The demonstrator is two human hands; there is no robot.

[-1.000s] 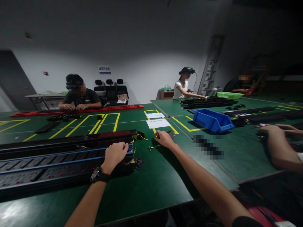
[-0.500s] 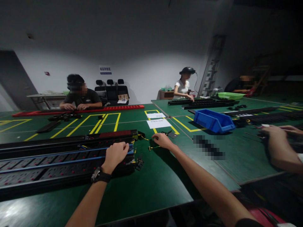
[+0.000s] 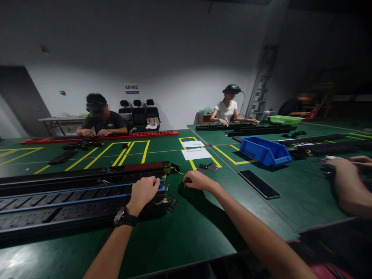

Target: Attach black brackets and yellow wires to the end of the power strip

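Several long black power strips (image 3: 95, 201) with red dots, blue edges and rows of sockets lie side by side at the left. My left hand (image 3: 145, 190) is curled over the right end of a blue-edged one. Just past that end, my right hand (image 3: 199, 180) is closed low over the table, thumb and fingers pinched together. A small tip pokes out below its fingertips, too small to name. From the rear strip's end a black end piece (image 3: 174, 167) hangs on a yellow wire. Another black end piece (image 3: 172, 204) sits at the front strip's end.
Beyond my right hand lie small dark brackets (image 3: 207, 167) and paper sheets (image 3: 197, 154). A phone (image 3: 259, 184) and a blue bin (image 3: 264, 151) are to the right. A co-worker's hands (image 3: 345, 174) work at the right edge. Two people sit across the green table (image 3: 215, 228).
My right hand has shifted slightly down and left, over the spot where a short yellow wire with a brass-coloured end lay; that wire is now hidden. My left hand stays on the strip.
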